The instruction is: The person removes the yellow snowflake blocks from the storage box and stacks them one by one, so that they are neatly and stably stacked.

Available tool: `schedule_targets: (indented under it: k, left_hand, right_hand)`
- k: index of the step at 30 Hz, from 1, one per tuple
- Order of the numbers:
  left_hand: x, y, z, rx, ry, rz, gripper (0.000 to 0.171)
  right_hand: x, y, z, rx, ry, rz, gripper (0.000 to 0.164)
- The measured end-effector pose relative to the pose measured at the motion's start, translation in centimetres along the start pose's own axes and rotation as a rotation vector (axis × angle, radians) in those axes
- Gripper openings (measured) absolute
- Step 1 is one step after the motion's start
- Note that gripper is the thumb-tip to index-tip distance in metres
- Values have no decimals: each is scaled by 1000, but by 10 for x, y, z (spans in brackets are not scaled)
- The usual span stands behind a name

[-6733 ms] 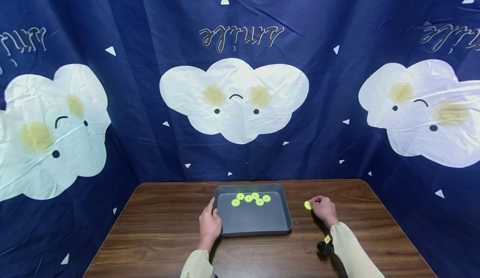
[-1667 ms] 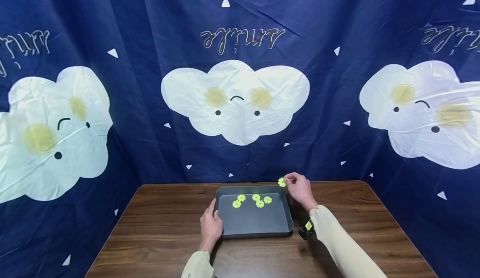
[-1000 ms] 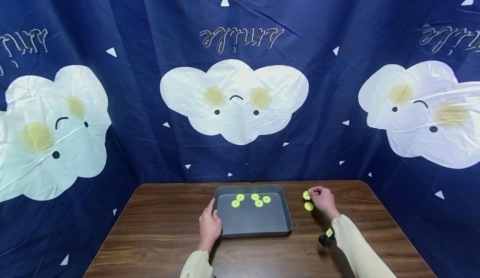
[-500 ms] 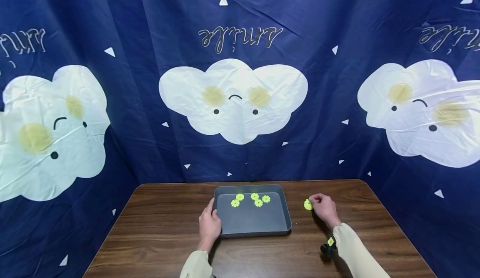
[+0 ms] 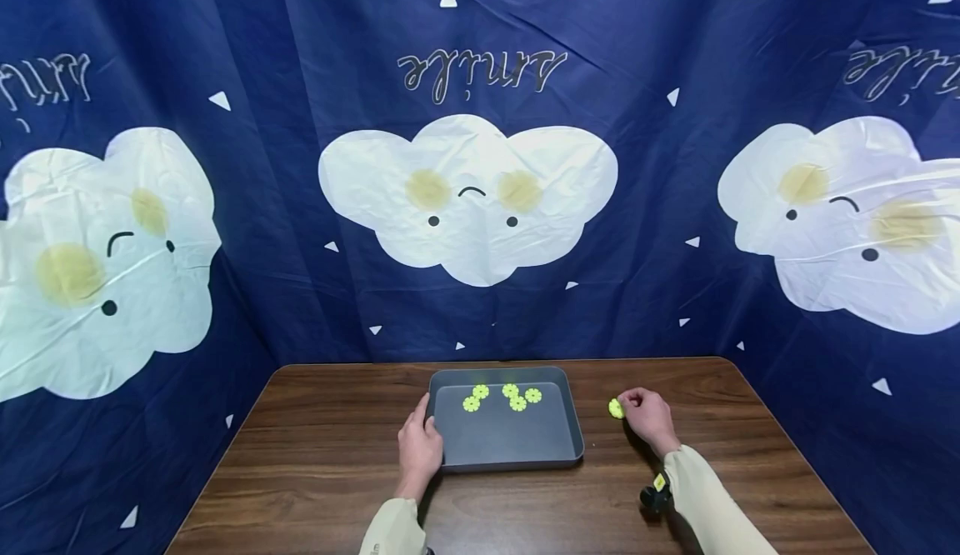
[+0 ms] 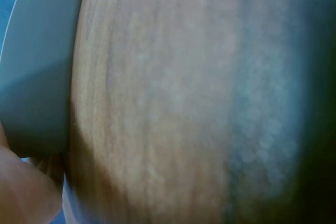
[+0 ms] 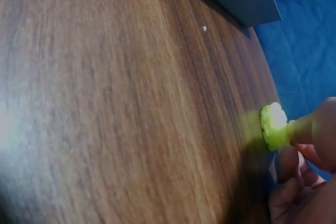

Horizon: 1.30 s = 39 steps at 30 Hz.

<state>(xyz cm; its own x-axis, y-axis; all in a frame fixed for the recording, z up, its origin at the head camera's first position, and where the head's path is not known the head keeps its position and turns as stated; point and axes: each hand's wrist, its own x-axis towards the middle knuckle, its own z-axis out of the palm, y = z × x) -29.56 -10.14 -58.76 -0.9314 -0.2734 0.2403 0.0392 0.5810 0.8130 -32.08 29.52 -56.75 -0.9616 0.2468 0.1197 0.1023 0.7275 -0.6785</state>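
A shallow dark grey baking tray (image 5: 510,442) stands on the table with several yellow-green, flower-shaped discs lying flat near its far side; one such disc (image 5: 471,404) lies leftmost. My left hand (image 5: 420,451) rests along the tray's left wall, its fingers extended against it. In the left wrist view a fingertip (image 6: 26,187) shows by the tray's corner. To the right of the tray, my right hand (image 5: 648,417) pinches a yellow-green disc (image 7: 274,125) between thumb and fingers, low over the wood. The pinched disc looks thick from the side, level with others possibly hidden beneath it.
The brown wooden table (image 5: 315,447) has a blue cloud-print curtain (image 5: 480,313) along its back and sides. A tiny white speck (image 7: 205,28) lies on the wood between tray and right hand. A black wrist camera (image 5: 654,497) hangs below the right sleeve.
The right hand lifted a disc from the middle of the group in the tray, carried it right over the rim, and lowered it onto another disc on the table. The left hand stayed put.
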Motion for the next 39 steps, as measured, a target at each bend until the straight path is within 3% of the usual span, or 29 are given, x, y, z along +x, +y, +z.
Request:
schedule_targets:
  k: [29,39]
  left_hand:
    - [-1,2,-1,-24,-15,-22,46]
    - [1,0,1,-25,-17,-30,47]
  right_hand:
    - [-5,-5,-1,-32,-37,32,22]
    - [1,-3,-3,52,-73,120,28]
